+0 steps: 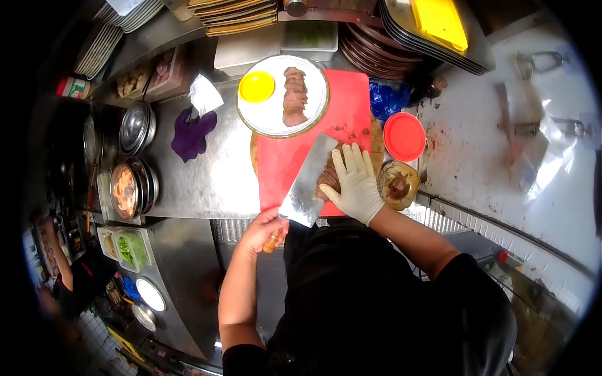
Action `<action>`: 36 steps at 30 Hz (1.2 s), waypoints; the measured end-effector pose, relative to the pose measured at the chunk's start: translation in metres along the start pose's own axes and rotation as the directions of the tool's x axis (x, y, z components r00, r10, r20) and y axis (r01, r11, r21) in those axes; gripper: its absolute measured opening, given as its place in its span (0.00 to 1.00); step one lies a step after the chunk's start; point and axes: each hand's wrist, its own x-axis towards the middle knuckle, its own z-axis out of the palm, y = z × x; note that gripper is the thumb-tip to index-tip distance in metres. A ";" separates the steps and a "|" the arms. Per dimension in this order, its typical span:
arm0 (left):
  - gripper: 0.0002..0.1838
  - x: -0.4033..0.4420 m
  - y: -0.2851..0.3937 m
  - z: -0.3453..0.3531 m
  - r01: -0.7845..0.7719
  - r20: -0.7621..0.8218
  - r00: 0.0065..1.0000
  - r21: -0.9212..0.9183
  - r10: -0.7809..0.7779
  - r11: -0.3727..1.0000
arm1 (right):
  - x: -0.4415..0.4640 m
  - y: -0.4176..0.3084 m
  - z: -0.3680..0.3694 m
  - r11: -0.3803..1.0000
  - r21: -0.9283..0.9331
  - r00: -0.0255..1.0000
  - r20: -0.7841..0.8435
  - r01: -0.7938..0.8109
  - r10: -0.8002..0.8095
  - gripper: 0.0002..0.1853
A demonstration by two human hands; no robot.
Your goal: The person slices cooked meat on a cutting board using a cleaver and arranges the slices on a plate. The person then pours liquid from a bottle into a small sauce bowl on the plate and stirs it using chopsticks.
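My left hand [263, 232], bare, is closed around the wooden handle of a broad cleaver [308, 182]. The blade lies flat, slanting up across the red cutting board [276, 169], its right edge against sliced meat [328, 178]. In a pale glove, my right hand [356, 182] lies over that meat with its fingers spread, pressing on it beside the blade. Above them, a white plate [282, 122] overlaps the board's top left; it carries a row of sliced meat [295, 97] and a small yellow dish [256, 86].
Right of the board are a red lid [404, 136] and a bowl with dark contents [399, 185]. Leftward lie a purple cloth [193, 135], white paper [205, 95] and metal bowls [137, 128]. Stacked brown plates [376, 53] stand behind. Another person's arm [58, 250] shows far left.
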 end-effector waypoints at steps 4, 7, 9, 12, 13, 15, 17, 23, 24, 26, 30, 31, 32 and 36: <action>0.26 -0.008 0.003 0.011 -0.105 -0.116 0.981 0.368 0.158 0.924 | 0.002 -0.004 0.001 1.000 -0.021 1.000 0.007 -0.014 0.014 0.47; 0.36 -0.019 -0.007 0.024 -0.065 -0.193 0.908 0.811 0.371 0.581 | 0.000 -0.007 0.007 0.999 -0.022 1.000 -0.005 -0.028 0.028 0.48; 0.41 -0.019 -0.011 0.032 -0.033 -0.103 0.833 0.972 0.543 0.235 | 0.001 -0.009 0.009 0.999 -0.026 0.999 0.002 -0.041 0.042 0.48; 0.42 -0.022 0.003 0.039 -0.012 -0.115 0.869 0.967 0.481 0.254 | 0.001 -0.010 0.009 0.998 -0.023 0.998 0.005 -0.055 0.056 0.48; 0.41 -0.024 0.009 0.042 -0.009 -0.115 0.878 0.967 0.465 0.256 | 0.001 -0.010 0.008 0.998 -0.020 0.998 0.006 -0.058 0.058 0.48; 0.40 -0.041 0.036 0.057 0.111 -0.152 0.923 0.985 0.353 0.134 | 0.003 -0.013 -0.002 0.998 0.024 0.998 -0.018 -0.057 0.057 0.48; 0.39 -0.038 0.056 0.060 0.092 -0.132 0.893 0.989 0.430 0.112 | 0.014 -0.013 -0.017 0.974 0.224 0.994 -0.090 -0.037 0.058 0.47; 0.36 0.064 0.139 0.057 -0.572 -0.057 0.517 0.719 0.854 0.395 | 0.122 -0.002 0.000 0.405 0.889 0.900 -0.339 0.212 0.273 0.35; 0.37 0.092 0.153 0.056 -0.665 -0.086 0.527 0.577 0.845 0.474 | 0.146 -0.005 0.001 0.226 0.955 0.904 -0.262 0.193 0.337 0.35; 0.38 0.130 0.170 0.055 -0.730 -0.103 0.559 0.409 0.822 0.548 | 0.185 -0.014 -0.001 -0.151 0.977 0.907 -0.079 0.153 0.413 0.35; 0.41 0.173 0.186 0.050 -0.758 -0.084 0.585 0.297 0.807 0.581 | 0.211 -0.011 0.015 -0.030 0.992 0.879 -0.097 0.125 0.468 0.35; 0.42 0.180 0.189 0.048 -0.760 -0.081 0.588 0.286 0.805 0.584 | 0.215 -0.009 0.019 -0.005 0.993 0.875 -0.105 0.122 0.473 0.35; 0.43 0.186 0.190 0.046 -0.761 -0.077 0.591 0.277 0.803 0.586 | 0.218 -0.008 0.024 0.019 0.993 0.871 -0.112 0.118 0.478 0.35; 0.47 0.203 0.196 0.041 -0.766 -0.062 0.598 0.248 0.799 0.593 | 0.228 -0.003 0.037 -0.002 0.990 0.867 -0.121 0.139 0.483 0.34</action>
